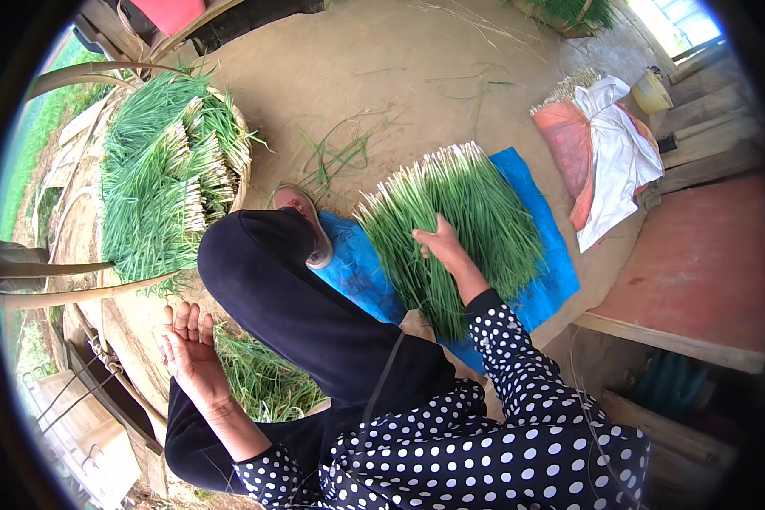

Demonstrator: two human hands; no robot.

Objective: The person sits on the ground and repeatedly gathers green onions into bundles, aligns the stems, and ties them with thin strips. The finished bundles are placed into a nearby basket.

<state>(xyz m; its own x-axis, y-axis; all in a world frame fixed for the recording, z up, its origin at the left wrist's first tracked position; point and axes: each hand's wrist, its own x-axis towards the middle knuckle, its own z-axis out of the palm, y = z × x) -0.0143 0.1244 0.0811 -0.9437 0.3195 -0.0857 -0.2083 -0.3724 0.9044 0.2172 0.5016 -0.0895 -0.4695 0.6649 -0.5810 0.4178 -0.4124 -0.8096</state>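
A thick, wide pile of green chives [493, 229] with pale stem ends lies on a blue plastic sheet [561, 263] on the ground. My right hand [442, 242] reaches over the pile's left part, its fingers curled round some of the chives and the thumb raised. Raised beside my bent knee, my left hand [194, 353] has its fingers stretched and palm turned up, holding nothing. Below that knee lies a heap of loose green leaves [263, 374].
A round basket [245, 170] at the left is heaped with bundled chives. My shoe [306, 225] rests on the sheet's left part. To the right are an orange-and-white sack [608, 161], a yellowish bucket [651, 92] and a reddish board [697, 272]. Bent poles [68, 293] stick out at far left.
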